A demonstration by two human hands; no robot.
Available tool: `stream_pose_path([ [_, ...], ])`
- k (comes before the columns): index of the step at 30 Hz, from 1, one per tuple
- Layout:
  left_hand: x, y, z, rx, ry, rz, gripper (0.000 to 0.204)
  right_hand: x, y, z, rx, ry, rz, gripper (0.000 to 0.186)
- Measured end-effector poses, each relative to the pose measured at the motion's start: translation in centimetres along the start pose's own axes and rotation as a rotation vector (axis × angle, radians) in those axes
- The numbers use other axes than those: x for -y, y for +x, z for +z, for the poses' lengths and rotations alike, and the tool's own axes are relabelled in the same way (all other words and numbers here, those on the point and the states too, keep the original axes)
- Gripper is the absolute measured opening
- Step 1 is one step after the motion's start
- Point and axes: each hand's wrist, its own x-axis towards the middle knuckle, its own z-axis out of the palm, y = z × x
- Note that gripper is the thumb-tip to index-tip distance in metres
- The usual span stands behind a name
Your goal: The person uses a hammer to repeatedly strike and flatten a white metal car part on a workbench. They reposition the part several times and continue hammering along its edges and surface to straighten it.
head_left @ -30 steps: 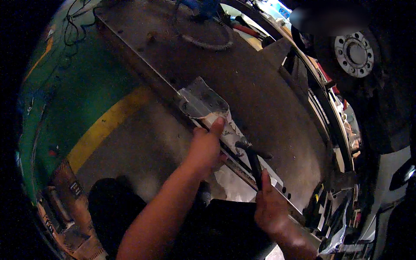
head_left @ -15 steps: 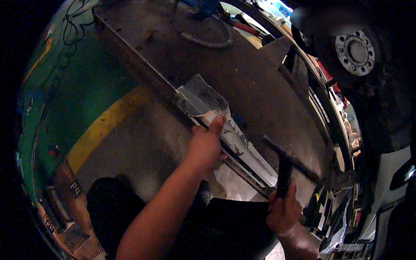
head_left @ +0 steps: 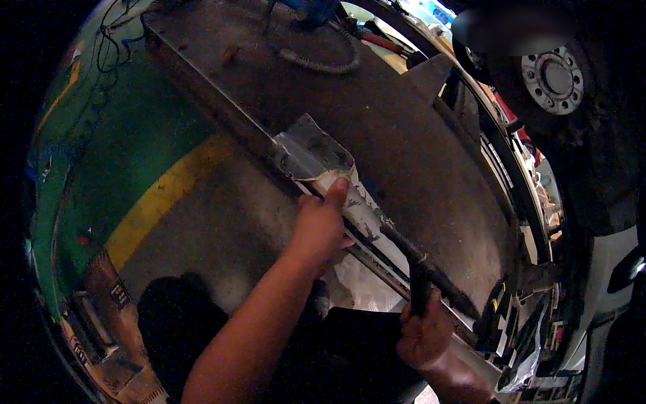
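Along the left edge of the dark work table (head_left: 431, 168), a long metal part (head_left: 316, 156) is lying lengthwise, running from far left to near right; the left hand (head_left: 321, 219) is holding it beside its broad far end, with the thumb stretching over the upper face and pointing to the far side, while the other fingers are curling beneath the left edge, clamping the part, their tips mostly hiding from view; the left forearm is slanting from near left toward the middle. At near right, the right hand (head_left: 427, 337) is closing as a fist around the handle of a dark hammer (head_left: 437, 269), the fingers wrapping together; the handle is pointing toward the far side, and the long head is spanning from far left to near right; its far-left end is overlapping the part, though whether it is touching cannot be told. At its far end the part is widening into a grey, smudged plate; nearer, it is showing a pale, flaking coating with ragged borders and a dark slot running along its left side.
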Motion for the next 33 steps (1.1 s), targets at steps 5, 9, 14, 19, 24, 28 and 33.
stream_pose_path([
  [5, 0.7, 1.4, -1.1, 0.075, 0.012, 0.050, 0.061, 0.9, 2.4, 0.0, 0.292, -0.048, 0.330, 0.059],
  [9, 0.4, 0.5, -1.0, 0.118, 0.012, 0.058, 0.073, 0.3, -0.9, 0.2, 0.122, -0.024, 0.186, 0.060],
  [14, 0.7, 1.0, -0.5, 0.038, 0.036, 0.034, 0.039, 0.1, 0.9, 2.0, 0.205, -0.065, 0.286, 0.061],
  [19, 0.2, 0.3, -0.5, 0.006, 0.039, 0.024, 0.038, 1.8, 0.9, -0.7, 0.265, 0.022, 0.343, 0.062],
  [24, 0.2, 0.2, -0.7, 0.150, -0.010, 0.050, 0.068, -0.5, -1.0, 1.3, 0.216, -0.054, 0.267, 0.062],
  [28, 0.1, 0.1, -1.0, 0.132, 0.002, 0.056, 0.068, 0.8, -0.7, -0.3, 0.066, 0.018, 0.113, 0.061],
  [33, 0.8, 1.0, -1.2, 0.175, -0.073, 0.052, 0.067, -0.9, -0.6, 2.7, 0.177, -0.050, 0.228, 0.061],
])
